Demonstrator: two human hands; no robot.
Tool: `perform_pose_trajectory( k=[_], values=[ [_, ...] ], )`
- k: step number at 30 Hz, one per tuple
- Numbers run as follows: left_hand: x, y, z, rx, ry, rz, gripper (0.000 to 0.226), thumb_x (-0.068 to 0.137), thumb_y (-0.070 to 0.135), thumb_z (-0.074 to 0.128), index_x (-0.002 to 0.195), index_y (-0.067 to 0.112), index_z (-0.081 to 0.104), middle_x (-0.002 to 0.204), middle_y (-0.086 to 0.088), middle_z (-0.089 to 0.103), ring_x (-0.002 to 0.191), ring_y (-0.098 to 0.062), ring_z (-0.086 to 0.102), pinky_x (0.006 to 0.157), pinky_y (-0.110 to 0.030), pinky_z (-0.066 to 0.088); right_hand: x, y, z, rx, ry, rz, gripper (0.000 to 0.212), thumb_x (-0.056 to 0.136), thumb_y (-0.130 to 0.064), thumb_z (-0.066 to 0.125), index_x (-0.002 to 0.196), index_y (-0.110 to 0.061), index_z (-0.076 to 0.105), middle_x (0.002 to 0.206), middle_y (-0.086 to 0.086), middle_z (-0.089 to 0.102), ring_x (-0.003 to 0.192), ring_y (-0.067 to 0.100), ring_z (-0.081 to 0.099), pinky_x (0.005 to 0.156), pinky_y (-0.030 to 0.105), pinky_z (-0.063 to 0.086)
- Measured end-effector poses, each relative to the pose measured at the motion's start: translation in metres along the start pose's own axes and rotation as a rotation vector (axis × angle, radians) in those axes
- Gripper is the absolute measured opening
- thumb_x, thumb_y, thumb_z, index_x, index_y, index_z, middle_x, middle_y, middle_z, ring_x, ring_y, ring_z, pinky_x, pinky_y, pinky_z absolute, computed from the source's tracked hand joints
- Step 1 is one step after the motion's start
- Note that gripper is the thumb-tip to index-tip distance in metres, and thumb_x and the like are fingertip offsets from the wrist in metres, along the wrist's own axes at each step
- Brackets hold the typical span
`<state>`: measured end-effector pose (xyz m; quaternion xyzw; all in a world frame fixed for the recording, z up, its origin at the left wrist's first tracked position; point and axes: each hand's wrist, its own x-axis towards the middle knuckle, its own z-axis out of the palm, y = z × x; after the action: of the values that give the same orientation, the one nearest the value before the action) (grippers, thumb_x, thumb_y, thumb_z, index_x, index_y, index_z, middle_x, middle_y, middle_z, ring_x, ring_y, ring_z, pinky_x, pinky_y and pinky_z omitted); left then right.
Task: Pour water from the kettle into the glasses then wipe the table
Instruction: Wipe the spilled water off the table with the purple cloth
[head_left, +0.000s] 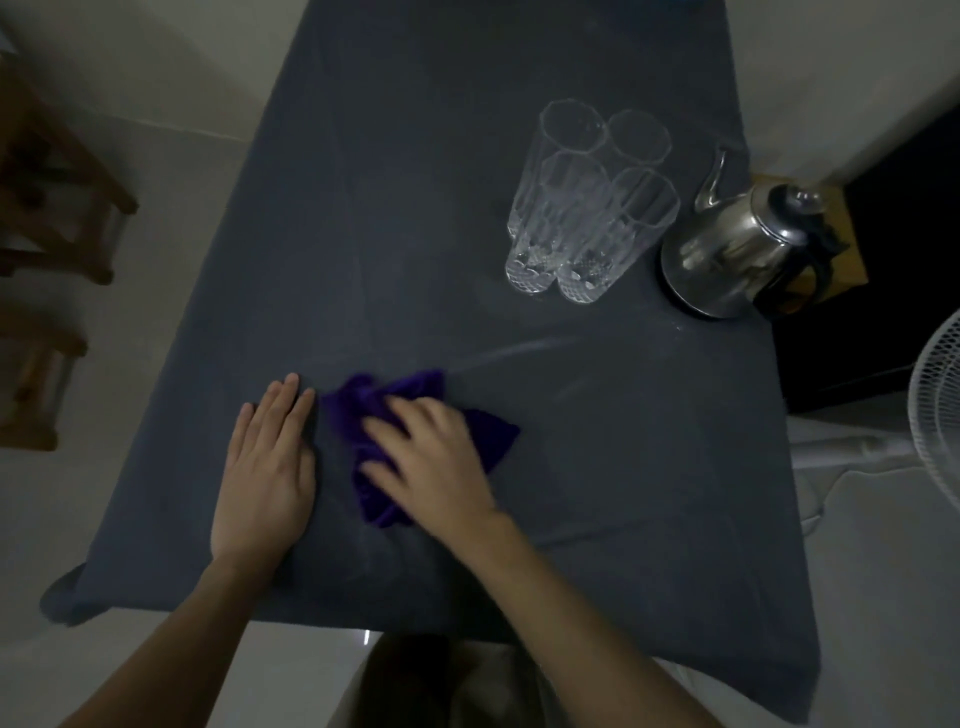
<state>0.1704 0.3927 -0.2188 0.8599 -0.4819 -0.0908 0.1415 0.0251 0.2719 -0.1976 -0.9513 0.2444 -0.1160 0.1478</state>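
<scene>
A purple cloth (498, 434) lies crumpled on the dark grey tablecloth (395, 218), near the front middle. My right hand (431, 457) presses down on it with fingers spread, slightly blurred. My left hand (267, 467) rests flat on the table just left of the cloth, fingers together, holding nothing. Several tall clear glasses (587, 208) stand clustered at the back right. A shiny steel kettle (737, 249) with a black handle stands right of them, near the table's right edge, spout pointing away.
Faint wet streaks (519, 353) cross the tablecloth right of the cloth. Wooden chairs (47, 218) stand on the floor at the left. A white fan (935, 415) is at the right edge. A dark cabinet (883, 291) sits behind the kettle.
</scene>
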Motion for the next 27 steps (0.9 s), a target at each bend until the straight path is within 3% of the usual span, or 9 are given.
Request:
perform_pose_trajectory(
  k=[3, 8, 14, 16, 18, 22, 24, 27],
  values=[
    [0.000, 0.000, -0.001, 0.004, -0.004, 0.001, 0.054, 0.096, 0.026, 0.026, 0.146, 0.007, 0.035, 0.157, -0.012, 0.029, 0.148, -0.022, 0.020, 0.123, -0.037, 0.008, -0.013, -0.010, 0.005, -0.003, -0.094, -0.066, 0.043, 0.084, -0.035, 0.060, 0.125, -0.019, 0.058, 0.129, 0.010, 0.056, 0.112, 0.028, 0.048, 0.090, 0.044, 0.043],
    [0.001, 0.003, -0.002, -0.005, 0.008, -0.006, 0.053, 0.095, 0.022, 0.029, 0.145, 0.005, 0.038, 0.156, -0.012, 0.031, 0.147, -0.025, 0.024, 0.123, -0.040, 0.010, -0.067, 0.052, -0.031, -0.085, -0.120, -0.074, 0.044, 0.079, -0.032, 0.053, 0.121, -0.023, 0.063, 0.123, 0.006, 0.062, 0.109, 0.026, 0.056, 0.087, 0.039, 0.047],
    [0.000, 0.000, 0.001, 0.001, 0.006, -0.006, 0.056, 0.094, 0.025, 0.025, 0.144, 0.004, 0.039, 0.155, -0.013, 0.032, 0.145, -0.025, 0.025, 0.123, -0.040, 0.009, -0.138, 0.162, -0.095, -0.185, -0.029, 0.369, 0.045, 0.083, -0.028, 0.051, 0.123, -0.014, 0.065, 0.122, 0.015, 0.063, 0.110, 0.031, 0.051, 0.093, 0.042, 0.044],
    [0.000, 0.000, 0.001, -0.011, 0.011, -0.008, 0.056, 0.093, 0.024, 0.025, 0.143, 0.003, 0.040, 0.155, -0.014, 0.033, 0.144, -0.027, 0.027, 0.122, -0.041, 0.012, -0.145, 0.185, -0.104, -0.201, 0.018, 0.510, 0.039, 0.087, -0.020, 0.060, 0.124, -0.010, 0.063, 0.122, 0.018, 0.062, 0.112, 0.036, 0.052, 0.095, 0.046, 0.043],
    [0.000, 0.000, 0.002, -0.015, 0.021, 0.001, 0.056, 0.093, 0.024, 0.026, 0.142, 0.002, 0.041, 0.154, -0.015, 0.035, 0.143, -0.028, 0.030, 0.121, -0.043, 0.014, -0.140, 0.197, -0.102, -0.166, 0.073, 0.598, 0.038, 0.086, -0.011, 0.067, 0.123, -0.006, 0.062, 0.121, 0.020, 0.062, 0.113, 0.035, 0.048, 0.095, 0.047, 0.043],
    [0.000, -0.003, 0.005, -0.021, 0.023, 0.008, 0.055, 0.093, 0.023, 0.025, 0.142, 0.003, 0.041, 0.154, -0.013, 0.035, 0.144, -0.026, 0.029, 0.121, -0.045, 0.017, -0.106, 0.191, -0.087, -0.087, 0.231, 0.715, 0.033, 0.089, -0.010, 0.063, 0.120, -0.001, 0.062, 0.118, 0.022, 0.063, 0.114, 0.035, 0.049, 0.097, 0.045, 0.041],
    [0.000, -0.004, 0.006, -0.008, 0.021, 0.006, 0.055, 0.093, 0.023, 0.026, 0.142, 0.005, 0.041, 0.154, -0.012, 0.034, 0.144, -0.024, 0.028, 0.122, -0.041, 0.013, -0.081, 0.180, -0.079, -0.057, 0.275, 0.697, 0.032, 0.090, -0.009, 0.063, 0.120, 0.001, 0.062, 0.118, 0.022, 0.064, 0.114, 0.037, 0.050, 0.099, 0.046, 0.040],
    [0.000, 0.000, 0.001, 0.016, 0.007, -0.006, 0.053, 0.095, 0.023, 0.027, 0.144, 0.007, 0.039, 0.156, -0.010, 0.032, 0.145, -0.021, 0.026, 0.123, -0.033, 0.004, -0.038, 0.150, -0.066, -0.009, 0.236, 0.524, 0.031, 0.087, -0.006, 0.066, 0.116, 0.003, 0.064, 0.115, 0.022, 0.065, 0.110, 0.041, 0.054, 0.097, 0.049, 0.043]
  ],
)
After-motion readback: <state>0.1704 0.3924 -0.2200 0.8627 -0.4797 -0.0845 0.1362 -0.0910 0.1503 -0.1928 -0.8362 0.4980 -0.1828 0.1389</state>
